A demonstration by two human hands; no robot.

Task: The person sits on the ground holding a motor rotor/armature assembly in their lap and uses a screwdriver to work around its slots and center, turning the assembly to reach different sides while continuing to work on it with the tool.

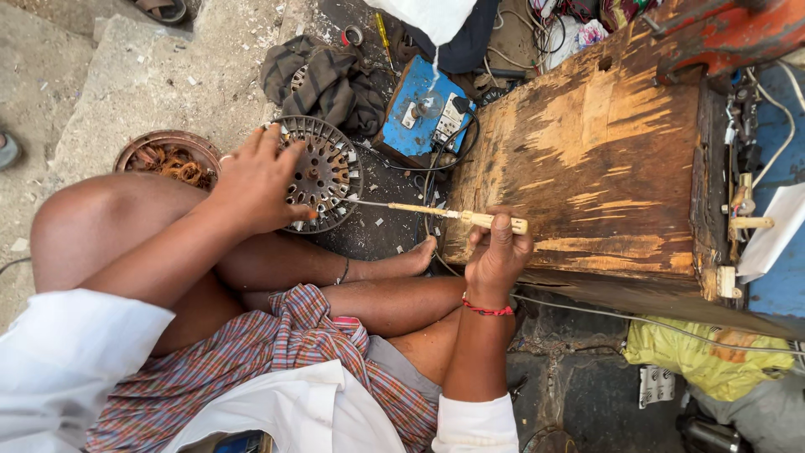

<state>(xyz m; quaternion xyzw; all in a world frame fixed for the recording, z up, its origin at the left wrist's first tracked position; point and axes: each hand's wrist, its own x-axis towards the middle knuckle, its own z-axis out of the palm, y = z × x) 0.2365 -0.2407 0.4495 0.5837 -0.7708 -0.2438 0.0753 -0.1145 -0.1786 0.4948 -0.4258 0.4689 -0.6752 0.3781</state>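
Observation:
My left hand [256,180] grips the rim of a round slotted metal motor core [323,172] that rests on the ground against my knee. My right hand [496,252] is closed around the pale wooden handle of a thin pointed tool [444,214]. The tool's metal tip reaches left to the lower right edge of the core. I sit on the ground with bare legs folded, and one foot [415,256] lies under the tool.
A rust-coloured dish of copper wire coils [168,159] sits left of the core. A blue electrical box [423,113] with cables lies behind it, beside a grey cloth [323,80]. A worn wooden bench [595,159] stands to the right, with a yellow bag [704,352] below.

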